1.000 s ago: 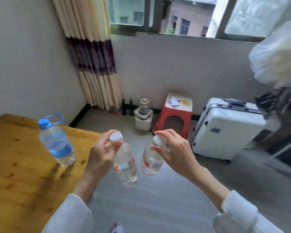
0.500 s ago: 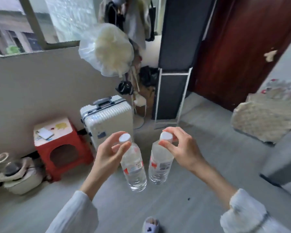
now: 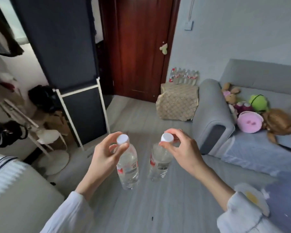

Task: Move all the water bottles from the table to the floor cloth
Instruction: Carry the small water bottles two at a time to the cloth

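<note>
I carry two small clear water bottles with white caps and red-white labels, hanging above the grey floor. My left hand point(image 3: 106, 153) pinches the neck of the left bottle point(image 3: 128, 167) just under its cap. My right hand point(image 3: 183, 150) pinches the right bottle point(image 3: 159, 163) by its cap and neck. A beige patterned cloth point(image 3: 176, 105) lies crumpled on the floor ahead, by the sofa's arm, with several bottles point(image 3: 183, 77) standing behind it against the wall. The table is out of view.
A grey sofa point(image 3: 213, 121) with plush toys stands at the right. A dark fabric wardrobe point(image 3: 77, 98) and a cluttered white rack point(image 3: 32, 128) are at the left, a white suitcase point(image 3: 12, 185) at the lower left, a red-brown door point(image 3: 138, 47) ahead.
My view has swung right, from the table and window past the suitcase to the door and sofa. Both hands keep the same hold on their bottles.
</note>
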The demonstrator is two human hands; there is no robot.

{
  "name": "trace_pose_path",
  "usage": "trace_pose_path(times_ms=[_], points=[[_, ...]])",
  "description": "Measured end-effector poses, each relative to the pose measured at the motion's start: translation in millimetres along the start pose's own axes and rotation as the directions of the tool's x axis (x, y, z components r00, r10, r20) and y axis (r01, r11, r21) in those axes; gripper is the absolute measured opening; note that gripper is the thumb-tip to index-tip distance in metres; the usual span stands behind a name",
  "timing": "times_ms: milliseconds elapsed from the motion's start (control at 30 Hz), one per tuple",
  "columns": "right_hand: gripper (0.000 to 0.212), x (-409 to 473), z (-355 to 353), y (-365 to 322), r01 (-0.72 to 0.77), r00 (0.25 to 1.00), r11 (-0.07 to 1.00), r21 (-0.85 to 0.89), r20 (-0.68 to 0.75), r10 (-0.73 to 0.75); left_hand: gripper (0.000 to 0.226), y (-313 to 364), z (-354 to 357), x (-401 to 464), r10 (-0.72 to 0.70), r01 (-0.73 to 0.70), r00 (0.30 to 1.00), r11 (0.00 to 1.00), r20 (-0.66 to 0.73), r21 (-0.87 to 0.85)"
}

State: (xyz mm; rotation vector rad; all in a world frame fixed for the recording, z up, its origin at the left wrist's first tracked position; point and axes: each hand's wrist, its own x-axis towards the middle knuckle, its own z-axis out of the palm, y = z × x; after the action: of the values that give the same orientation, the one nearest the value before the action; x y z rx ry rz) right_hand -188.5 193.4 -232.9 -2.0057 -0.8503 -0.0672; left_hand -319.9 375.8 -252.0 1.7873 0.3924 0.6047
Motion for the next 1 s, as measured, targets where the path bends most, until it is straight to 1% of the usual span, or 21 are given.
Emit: trace_pose_path(times_ms=[167,333,467,567,667,733,900,1000], points=[[0.033,79,-9,66,-0.074,0.996,0.997,-0.005,-0.045,0.074,0.041,-23,52,108,0.000,0.001,0.996,1.000,0.093,-0.011],[0.027,175,-19,145,-0.132,0.988,0.989,0.066,-0.067,0.137,0.023,-42,114,224,0.025,-0.027,0.994,1.000,0.105,0.009],[0.030,265,-41,190,-0.118,0.992,0.992,0.034,-0.039,0.120,0.030,-37,159,320,0.006,-0.010,0.993,1.000,0.121,0.028],[0.032,332,-59,217,-0.097,0.994,0.995,0.016,-0.050,0.098,0.036,-34,187,385,0.009,-0.011,0.992,1.000,0.125,0.013],[0.031,391,-69,247,-0.083,0.996,0.997,-0.006,-0.039,0.082,0.031,-41,212,446,0.015,-0.017,0.995,1.000,0.102,0.024],[0.030,429,-74,272,-0.100,0.995,0.995,-0.016,-0.026,0.099,0.026,-51,230,489,0.021,-0.026,0.995,0.998,0.102,0.051],[0.029,523,-76,347,-0.171,0.985,0.985,-0.036,-0.013,0.171,0.023,-76,278,602,0.023,-0.031,0.982,0.999,0.189,0.041],[0.030,589,-74,393,-0.205,0.979,0.977,-0.055,-0.022,0.204,0.018,-89,309,682,0.045,-0.047,0.974,0.999,0.224,0.004]])
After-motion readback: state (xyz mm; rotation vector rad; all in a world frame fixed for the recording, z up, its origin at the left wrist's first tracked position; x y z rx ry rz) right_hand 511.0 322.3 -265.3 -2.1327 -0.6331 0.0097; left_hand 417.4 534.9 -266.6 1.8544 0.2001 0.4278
